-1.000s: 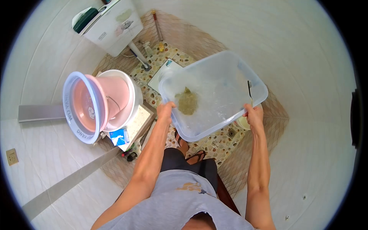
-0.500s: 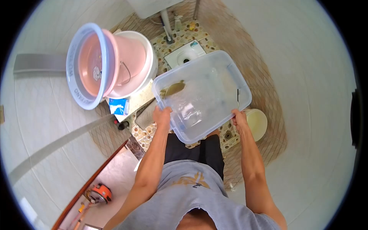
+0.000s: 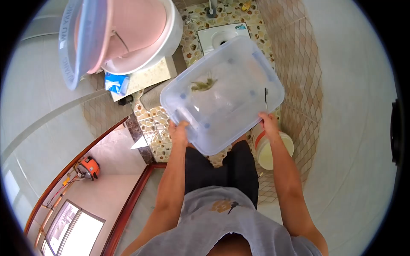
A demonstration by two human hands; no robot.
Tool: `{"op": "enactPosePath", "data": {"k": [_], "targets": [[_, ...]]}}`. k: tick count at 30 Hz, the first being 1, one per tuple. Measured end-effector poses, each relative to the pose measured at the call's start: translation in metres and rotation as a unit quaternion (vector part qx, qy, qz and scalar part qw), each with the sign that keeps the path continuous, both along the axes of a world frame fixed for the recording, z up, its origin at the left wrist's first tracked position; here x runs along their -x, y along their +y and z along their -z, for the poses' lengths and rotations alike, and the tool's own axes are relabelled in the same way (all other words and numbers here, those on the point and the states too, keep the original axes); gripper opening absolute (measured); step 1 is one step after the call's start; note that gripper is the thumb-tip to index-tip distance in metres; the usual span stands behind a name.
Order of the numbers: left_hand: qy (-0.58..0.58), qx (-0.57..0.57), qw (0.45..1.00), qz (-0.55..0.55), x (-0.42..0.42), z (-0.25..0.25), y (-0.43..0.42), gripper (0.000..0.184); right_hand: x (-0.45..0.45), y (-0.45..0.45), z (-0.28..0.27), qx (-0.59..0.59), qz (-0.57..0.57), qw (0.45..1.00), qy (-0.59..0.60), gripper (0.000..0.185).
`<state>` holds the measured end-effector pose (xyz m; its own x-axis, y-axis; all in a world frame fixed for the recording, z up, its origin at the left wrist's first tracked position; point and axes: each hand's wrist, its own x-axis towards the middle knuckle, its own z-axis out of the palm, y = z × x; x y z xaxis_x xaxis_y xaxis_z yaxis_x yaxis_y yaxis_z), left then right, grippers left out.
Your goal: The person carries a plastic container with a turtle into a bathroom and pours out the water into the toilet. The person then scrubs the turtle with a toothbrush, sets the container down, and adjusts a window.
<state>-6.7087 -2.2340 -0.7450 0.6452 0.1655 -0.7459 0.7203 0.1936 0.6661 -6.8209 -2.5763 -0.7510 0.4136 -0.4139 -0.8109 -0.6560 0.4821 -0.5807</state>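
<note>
A clear plastic storage box (image 3: 230,113) is held up in front of my body, tilted, with its open side facing me. My left hand (image 3: 178,132) is closed on its near left rim. On the near right side, my right hand (image 3: 269,123) grips the rim together with the thin handle of what looks like a toothbrush (image 3: 266,94). The brush's dark head points away from me over the box. Toward the box's far left shows a greenish-brown thing (image 3: 203,85) with an uneven outline; I cannot tell what it is.
A squat toilet (image 3: 211,39) lies beyond the box. At left, a pink bucket (image 3: 132,30) and basins (image 3: 173,34) stand above a ledge (image 3: 149,77) with a blue packet (image 3: 116,83). A pale bucket (image 3: 273,153) sits below my right forearm. A doorway opens at lower left.
My view has shifted, bringing more of the doorway and window in at lower left. The greenish-brown thing in the box has changed from a smooth oval to a ragged shape. Both hands keep their grip.
</note>
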Motion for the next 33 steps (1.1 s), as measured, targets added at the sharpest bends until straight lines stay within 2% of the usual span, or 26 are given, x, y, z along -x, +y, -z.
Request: {"op": "enactPosePath", "data": {"k": [3,7,12,16,19,23,24,25,26,28,30,32,33], "targets": [[-0.018,-0.001,1.0,-0.023,0.003,0.017,-0.002,0.048,-0.001,-0.001,0.038,-0.016,0.0,1.0,0.013,0.022],[-0.013,-0.009,0.999,-0.039,0.007,0.065,0.013,0.05,-0.001,0.013,0.1,-0.048,-0.013,0.997,0.053,0.02],[0.036,-0.037,0.998,-0.027,0.012,0.113,0.028,0.05,0.004,0.028,0.157,-0.07,-0.032,0.994,0.078,0.021],[0.04,-0.101,0.993,-0.038,0.018,0.143,0.029,0.043,0.006,0.031,0.19,-0.091,-0.062,0.99,0.091,0.024],[0.064,-0.083,0.994,-0.02,0.022,0.166,0.043,0.041,0.011,0.038,0.215,-0.091,-0.056,0.989,0.104,0.025],[0.118,-0.108,0.987,-0.027,0.022,0.182,0.045,0.047,0.012,0.036,0.231,-0.118,-0.063,0.984,0.116,0.03],[0.112,-0.11,0.987,-0.028,0.022,0.183,0.044,0.045,0.009,0.032,0.231,-0.03,-0.214,0.96,0.179,0.032],[0.106,-0.113,0.987,-0.028,0.021,0.182,0.043,0.043,0.002,0.029,0.224,0.058,-0.358,0.901,0.237,0.036],[0.106,-0.113,0.988,-0.025,0.018,0.18,0.04,0.043,-0.008,0.027,0.217,0.058,-0.355,0.902,0.237,0.036],[0.082,-0.125,0.989,-0.007,0.014,0.178,0.038,0.038,-0.031,0.026,0.207,0.322,-0.43,0.81,0.234,0.038],[0.079,-0.123,0.989,0.01,0.014,0.179,0.043,0.037,-0.071,0.027,0.218,0.318,-0.416,0.834,0.174,0.028],[0.067,-0.118,0.99,0.029,0.008,0.181,0.045,0.035,-0.103,0.036,0.255,0.35,-0.413,0.835,0.097,0.02],[0.076,-0.152,0.984,0.048,0.006,0.179,0.042,0.035,-0.118,0.041,0.272,0.352,-0.425,0.827,0.107,0.018]]}}
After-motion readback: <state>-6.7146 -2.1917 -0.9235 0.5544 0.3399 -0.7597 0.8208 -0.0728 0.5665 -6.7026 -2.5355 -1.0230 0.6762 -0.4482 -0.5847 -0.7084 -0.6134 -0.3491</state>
